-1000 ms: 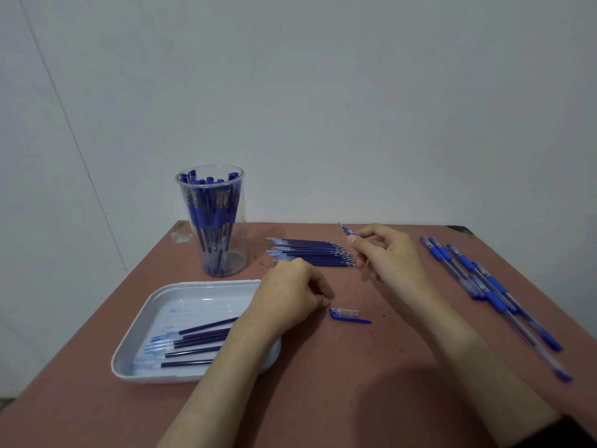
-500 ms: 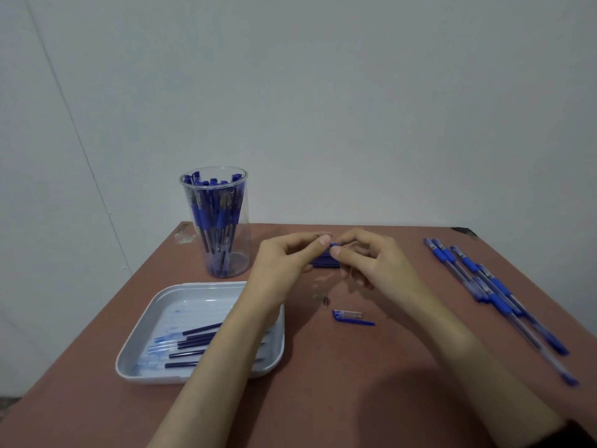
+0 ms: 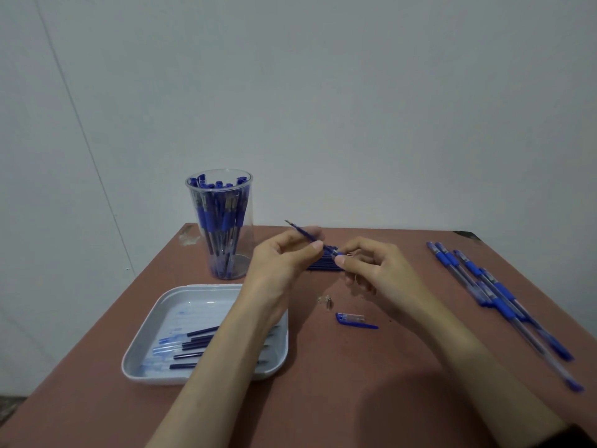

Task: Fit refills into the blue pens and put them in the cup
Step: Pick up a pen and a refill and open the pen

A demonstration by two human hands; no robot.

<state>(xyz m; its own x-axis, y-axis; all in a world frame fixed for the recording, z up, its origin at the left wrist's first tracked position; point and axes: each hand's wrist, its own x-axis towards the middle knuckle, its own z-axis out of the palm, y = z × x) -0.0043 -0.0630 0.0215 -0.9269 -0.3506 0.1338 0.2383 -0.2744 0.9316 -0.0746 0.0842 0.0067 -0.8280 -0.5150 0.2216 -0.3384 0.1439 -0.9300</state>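
My left hand point(image 3: 284, 258) pinches a thin blue refill point(image 3: 302, 232) between thumb and fingers, its metal tip pointing up and to the left. The refill's lower end runs into a pen barrel point(image 3: 337, 252) pinched by my right hand point(image 3: 371, 268); that hand hides most of the barrel. Both hands hover above the middle of the table. A stack of dark blue refills point(image 3: 323, 267) lies just behind them. The clear cup point(image 3: 223, 250) at the back left stands full of blue pens.
A grey tray point(image 3: 197, 305) at the front left holds several used refills, partly under my left forearm. A blue pen cap point(image 3: 353, 320) and a small metal tip piece point(image 3: 327, 300) lie between my arms. Several blue pens point(image 3: 491, 287) lie at the right edge.
My left hand rose from the table to meet the right hand and now pinches the refill, which sticks out to the upper left. A small metal tip piece now lies on the table.
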